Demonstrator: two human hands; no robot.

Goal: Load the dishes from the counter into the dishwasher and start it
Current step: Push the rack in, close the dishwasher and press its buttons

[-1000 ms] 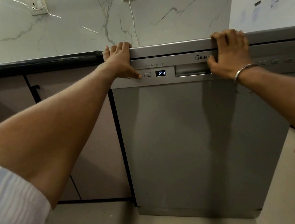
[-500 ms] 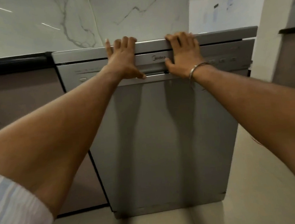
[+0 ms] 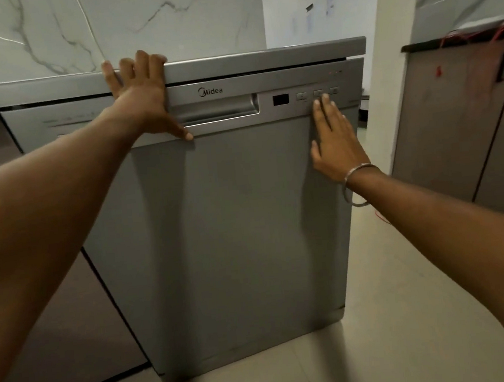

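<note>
The right hand (image 3: 333,141), fingers straight and holding nothing, has left the top edge and now reaches its fingertips (image 3: 322,101) to the small buttons (image 3: 318,93) beside the dark display (image 3: 281,99). The left hand (image 3: 142,97) still braces flat, fingers spread, on the closed grey steel dishwasher (image 3: 232,223) between brown cabinets. Loading looks finished; starting comes next.

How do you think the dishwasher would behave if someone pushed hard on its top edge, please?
The dishwasher is a tall, boxy metal unit standing on smooth floor tiles, so it probably feels heavy and stiff. It might slide rather than tip. With the left hand spread over the top edge, a shove there could rock it slightly.
</note>
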